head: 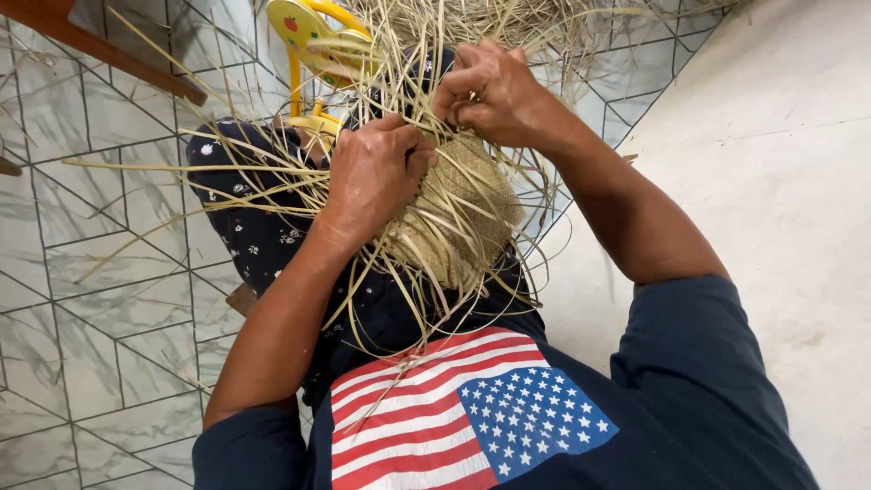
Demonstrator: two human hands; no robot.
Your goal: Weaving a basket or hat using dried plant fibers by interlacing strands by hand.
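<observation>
Marbled floor tiles (100, 299); left hand (372, 177), right hand (490, 91) both pinching straw weave (463, 209).

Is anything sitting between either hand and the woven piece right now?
Nothing visible does. The left hand lies directly on the woven straw piece, and the right hand grips strands at its top edge. Loose straw strips splay around and across both hands, but none separates them from the weave.

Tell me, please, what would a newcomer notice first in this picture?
First, the woven straw piece at the centre, with loose straw strips spreading outward. The left hand presses on it, and the right hand pinches strips above. A yellow plastic object stands behind, at top.
</observation>
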